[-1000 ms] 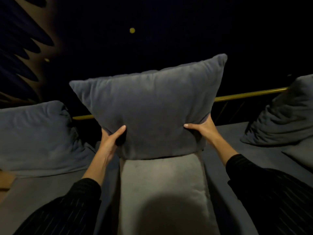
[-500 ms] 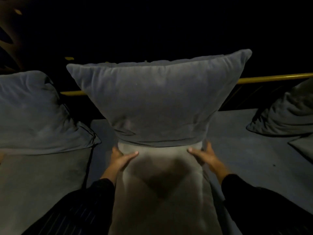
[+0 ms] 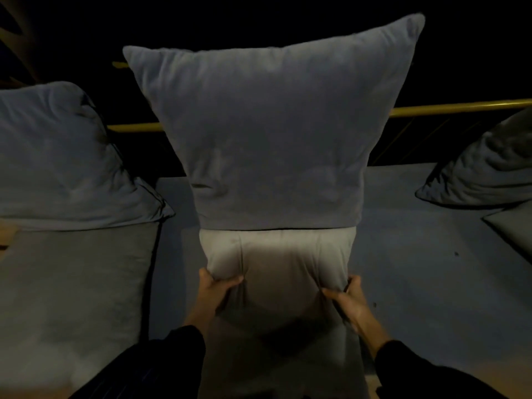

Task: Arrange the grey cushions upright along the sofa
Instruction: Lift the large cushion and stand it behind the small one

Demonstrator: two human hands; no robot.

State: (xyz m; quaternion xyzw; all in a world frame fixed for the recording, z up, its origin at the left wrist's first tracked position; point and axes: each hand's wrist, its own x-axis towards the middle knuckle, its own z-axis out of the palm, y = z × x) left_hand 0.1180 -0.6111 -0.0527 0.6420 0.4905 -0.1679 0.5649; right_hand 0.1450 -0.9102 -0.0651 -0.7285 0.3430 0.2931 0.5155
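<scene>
While a dark grey cushion (image 3: 273,133) stands upright at centre frame on the sofa (image 3: 417,269), both hands pinch the paler cushion (image 3: 276,272) lying flat below it. Left hand (image 3: 213,289) is clamped on its left edge, right hand (image 3: 348,300) on its right edge. More grey cushions lean at far left (image 3: 57,159) and far right (image 3: 483,171).

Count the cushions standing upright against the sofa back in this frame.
3: one at the left, one in the centre behind the lighter cushion both hands grip, and one slumped at the right edge, partly cut off. Others may lie out of frame.
</scene>
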